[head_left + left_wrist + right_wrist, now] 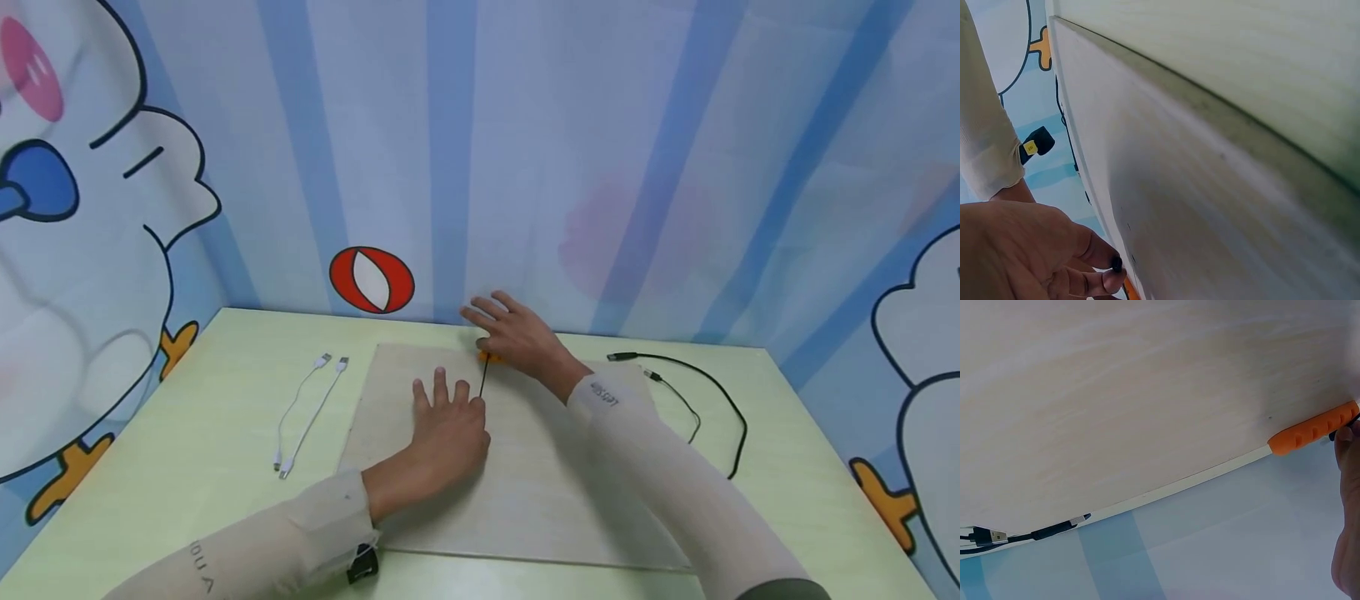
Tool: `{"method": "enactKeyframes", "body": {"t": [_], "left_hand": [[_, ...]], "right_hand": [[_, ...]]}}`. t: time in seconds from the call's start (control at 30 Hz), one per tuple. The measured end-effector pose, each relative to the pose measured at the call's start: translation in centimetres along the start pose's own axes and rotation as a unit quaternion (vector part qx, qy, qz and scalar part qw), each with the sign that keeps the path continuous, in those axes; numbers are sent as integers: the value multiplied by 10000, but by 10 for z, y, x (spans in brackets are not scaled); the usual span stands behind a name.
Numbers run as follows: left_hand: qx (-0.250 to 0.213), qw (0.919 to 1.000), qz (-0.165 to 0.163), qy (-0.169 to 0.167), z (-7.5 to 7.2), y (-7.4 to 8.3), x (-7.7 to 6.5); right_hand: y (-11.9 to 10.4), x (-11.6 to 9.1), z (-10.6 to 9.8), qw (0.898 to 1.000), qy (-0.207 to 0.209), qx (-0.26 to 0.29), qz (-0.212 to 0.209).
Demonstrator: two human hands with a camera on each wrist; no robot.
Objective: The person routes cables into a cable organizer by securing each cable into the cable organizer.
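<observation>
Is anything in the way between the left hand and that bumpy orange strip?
Nothing visible stands between the left hand and the bumpy orange strip: just pale flat board, with the thin black cable the hand pinches stretched across it. The right hand is at the strip, hiding part of it.

A pale table [217,417] carries 1 board [525,467], 2 white cables [316,417] and 2 black cables [726,394].

Board [525,475]: on table [217,417]
Strip [1313,431]: board's far edge
Middle cable [484,377]: before strip, over board
Board's left: cable pair [312,422]
Board's right: second pair [746,427]
</observation>
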State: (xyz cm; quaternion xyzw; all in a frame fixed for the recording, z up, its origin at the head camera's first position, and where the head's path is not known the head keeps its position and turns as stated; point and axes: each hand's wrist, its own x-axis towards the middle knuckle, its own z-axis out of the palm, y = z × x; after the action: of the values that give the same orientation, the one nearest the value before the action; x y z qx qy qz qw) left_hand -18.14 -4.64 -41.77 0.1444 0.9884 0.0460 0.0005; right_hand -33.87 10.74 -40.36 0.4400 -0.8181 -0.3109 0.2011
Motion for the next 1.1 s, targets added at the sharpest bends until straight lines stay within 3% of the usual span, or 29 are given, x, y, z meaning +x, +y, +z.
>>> {"method": "enactKeyframes", "body": {"t": [0.47, 0.7, 1.1], "left_hand": [[-153, 9996, 200, -92, 3, 7, 9], [-219, 9988, 265, -334, -1, 8, 11], [-75, 9964, 283, -792, -7, 9, 16]], "right_hand": [[-4, 4, 0, 9999, -62, -24, 137], [-6, 7, -1, 9997, 67, -55, 221], [-7, 12, -4, 9995, -168, 15, 263]]}}
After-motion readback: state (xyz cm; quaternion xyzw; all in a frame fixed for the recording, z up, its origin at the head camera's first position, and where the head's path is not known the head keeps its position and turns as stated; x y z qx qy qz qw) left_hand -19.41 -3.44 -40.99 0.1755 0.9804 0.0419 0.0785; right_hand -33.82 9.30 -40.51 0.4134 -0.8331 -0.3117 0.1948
